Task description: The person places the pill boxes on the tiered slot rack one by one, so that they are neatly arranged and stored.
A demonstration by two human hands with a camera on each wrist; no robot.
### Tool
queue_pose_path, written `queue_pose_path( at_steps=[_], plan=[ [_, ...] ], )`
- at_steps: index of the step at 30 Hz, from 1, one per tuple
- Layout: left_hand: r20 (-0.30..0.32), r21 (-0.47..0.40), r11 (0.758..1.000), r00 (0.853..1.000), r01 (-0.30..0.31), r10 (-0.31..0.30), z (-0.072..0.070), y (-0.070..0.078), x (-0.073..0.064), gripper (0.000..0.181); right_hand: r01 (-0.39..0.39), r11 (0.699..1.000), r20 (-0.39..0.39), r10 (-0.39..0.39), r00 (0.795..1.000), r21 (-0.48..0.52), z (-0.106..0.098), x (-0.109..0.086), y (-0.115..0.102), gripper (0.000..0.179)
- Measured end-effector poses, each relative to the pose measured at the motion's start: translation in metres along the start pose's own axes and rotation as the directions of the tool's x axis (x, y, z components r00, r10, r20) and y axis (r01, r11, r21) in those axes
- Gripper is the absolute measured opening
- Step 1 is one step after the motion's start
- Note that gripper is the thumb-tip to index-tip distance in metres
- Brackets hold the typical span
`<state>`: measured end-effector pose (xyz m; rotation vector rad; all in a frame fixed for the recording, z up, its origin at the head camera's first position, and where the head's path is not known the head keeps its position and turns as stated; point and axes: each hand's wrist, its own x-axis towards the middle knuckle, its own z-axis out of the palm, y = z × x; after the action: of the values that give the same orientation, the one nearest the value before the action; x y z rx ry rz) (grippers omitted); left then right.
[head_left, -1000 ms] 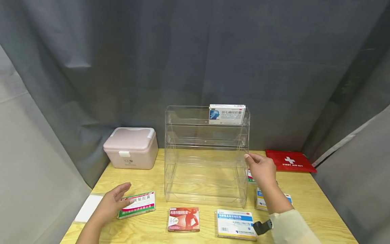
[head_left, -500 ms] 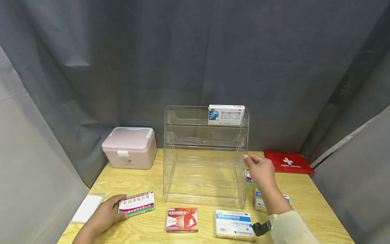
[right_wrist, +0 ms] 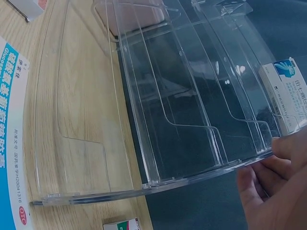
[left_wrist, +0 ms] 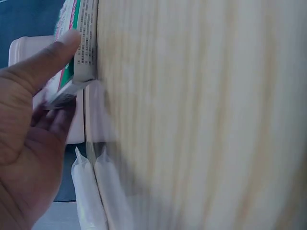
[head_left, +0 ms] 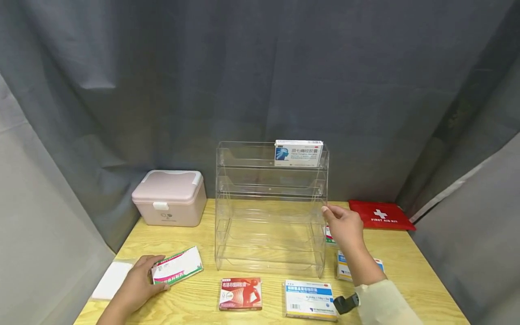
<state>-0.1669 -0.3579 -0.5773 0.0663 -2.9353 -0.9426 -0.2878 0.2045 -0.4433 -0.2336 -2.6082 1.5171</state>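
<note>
My left hand [head_left: 138,282] holds a white, green and magenta medicine box [head_left: 178,266] at its left end. In the left wrist view the thumb lies on one side of that box [left_wrist: 86,43] and the fingers are behind it. A clear acrylic display rack [head_left: 270,264] with stepped tiers stands in the middle of the table. The right hand [head_left: 345,225] pinches the rack's right side edge, thumb on one face and fingers on the other in the right wrist view. On the rack's top tier, at the right, stands a white and blue medicine box [head_left: 298,153].
In front of the rack lie a red medicine box [head_left: 241,294] and a blue-white one [head_left: 310,298]. Another blue-white box [head_left: 344,266] is by the right forearm. A pink lidded case [head_left: 170,198], a red first aid pouch [head_left: 379,215] and a white packet [head_left: 111,280] stand around.
My left hand has come down onto the green and magenta box, gripped its left end and shifted and tilted it slightly. The right hand stays on the rack's edge.
</note>
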Motion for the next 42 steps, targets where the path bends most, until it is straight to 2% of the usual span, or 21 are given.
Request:
queue_pose_path(
  at_steps=[5, 9, 12, 14, 16, 17, 18, 19, 21, 23, 24, 25, 26, 27, 28, 29, 33, 35, 38, 40, 42],
  plan=[
    [-0.036, -0.039, 0.996, 0.996, 0.081, -0.082, -0.006, 0.001, 0.003, 0.07, -0.002, 1.0, -0.004, 0.002, 1.0, -0.007, 0.0, 0.0, -0.002, 0.05],
    [-0.062, -0.073, 0.993, 0.993, 0.097, -0.102, -0.019, 0.001, 0.003, 0.046, -0.006, 1.0, -0.003, 0.006, 1.0, -0.011, -0.001, -0.001, -0.003, 0.05],
    [-0.098, -0.124, 0.987, 0.989, 0.099, -0.111, -0.031, 0.006, 0.003, 0.039, 0.004, 1.0, -0.003, -0.004, 1.0, -0.011, -0.002, 0.0, -0.004, 0.051],
    [-0.128, -0.173, 0.975, 0.979, 0.137, -0.16, -0.041, 0.013, 0.005, 0.041, 0.012, 1.0, -0.004, -0.012, 1.0, -0.013, -0.002, 0.001, -0.005, 0.051],
    [-0.172, -0.264, 0.95, 0.961, 0.168, -0.218, -0.051, 0.021, 0.01, 0.045, 0.023, 1.0, -0.01, -0.023, 1.0, -0.013, -0.003, 0.002, -0.005, 0.051],
    [-0.199, -0.352, 0.921, 0.949, 0.165, -0.246, -0.056, 0.027, 0.014, 0.045, 0.025, 1.0, -0.011, -0.026, 1.0, -0.012, -0.003, 0.002, -0.005, 0.051],
    [-0.232, -0.452, 0.879, 0.932, 0.149, -0.278, -0.061, 0.034, 0.019, 0.043, 0.025, 1.0, -0.013, -0.025, 1.0, -0.015, -0.003, 0.002, -0.004, 0.051],
    [-0.253, -0.576, 0.81, 0.918, 0.109, -0.304, -0.066, 0.042, 0.026, 0.039, 0.023, 1.0, -0.016, -0.023, 1.0, -0.016, -0.004, 0.003, -0.004, 0.051],
    [-0.32, -0.771, 0.634, 0.899, -0.063, -0.3, -0.074, 0.063, 0.041, 0.027, 0.02, 1.0, -0.02, -0.02, 1.0, -0.019, -0.005, 0.003, -0.002, 0.05],
    [-0.374, -0.871, 0.433, 0.886, -0.233, -0.275, -0.082, 0.09, 0.057, 0.022, 0.015, 1.0, -0.022, -0.015, 1.0, -0.022, -0.006, 0.003, -0.001, 0.05],
    [-0.397, -0.885, 0.361, 0.881, -0.293, -0.256, -0.086, 0.105, 0.066, 0.023, 0.012, 1.0, -0.023, -0.013, 1.0, -0.023, -0.006, 0.002, 0.0, 0.049],
    [-0.415, -0.888, 0.31, 0.881, -0.339, -0.227, -0.089, 0.12, 0.074, 0.024, 0.009, 1.0, -0.025, -0.01, 1.0, -0.021, -0.007, 0.002, 0.0, 0.049],
    [-0.437, -0.88, 0.293, 0.878, -0.374, -0.194, -0.093, 0.136, 0.082, 0.025, 0.007, 1.0, -0.025, -0.007, 1.0, -0.02, -0.007, 0.002, 0.001, 0.049],
    [-0.453, -0.869, 0.298, 0.877, -0.395, -0.159, -0.096, 0.152, 0.09, 0.025, 0.002, 1.0, -0.024, -0.002, 1.0, -0.016, -0.007, 0.001, 0.001, 0.049],
    [-0.461, -0.858, 0.313, 0.879, -0.407, -0.123, -0.099, 0.167, 0.097, 0.024, 0.0, 1.0, -0.022, -0.001, 1.0, -0.015, -0.007, 0.001, 0.001, 0.049],
    [-0.472, -0.841, 0.341, 0.877, -0.419, -0.086, -0.102, 0.182, 0.103, 0.022, -0.004, 1.0, -0.02, 0.004, 1.0, -0.014, -0.007, 0.001, 0.002, 0.05],
    [-0.483, -0.752, 0.486, 0.874, -0.446, 0.055, -0.115, 0.237, 0.126, 0.021, -0.014, 1.0, -0.01, 0.014, 1.0, -0.019, -0.005, -0.001, 0.003, 0.051],
    [-0.488, -0.708, 0.532, 0.866, -0.464, 0.107, -0.12, 0.26, 0.137, 0.021, -0.015, 1.0, -0.012, 0.015, 1.0, -0.02, -0.004, -0.001, 0.003, 0.05],
    [-0.494, -0.651, 0.585, 0.855, -0.484, 0.158, -0.126, 0.288, 0.154, 0.021, -0.012, 1.0, -0.019, 0.011, 1.0, -0.013, -0.003, -0.002, 0.003, 0.049],
    [-0.487, -0.621, 0.62, 0.856, -0.479, 0.173, -0.13, 0.3, 0.163, 0.022, -0.009, 1.0, -0.019, 0.009, 1.0, 0.002, -0.001, -0.003, 0.002, 0.047],
    [-0.488, -0.566, 0.679, 0.854, -0.467, 0.18, -0.134, 0.306, 0.171, 0.024, 0.0, 1.0, -0.014, 0.0, 1.0, 0.012, 0.001, -0.002, 0.001, 0.047]
  ],
)
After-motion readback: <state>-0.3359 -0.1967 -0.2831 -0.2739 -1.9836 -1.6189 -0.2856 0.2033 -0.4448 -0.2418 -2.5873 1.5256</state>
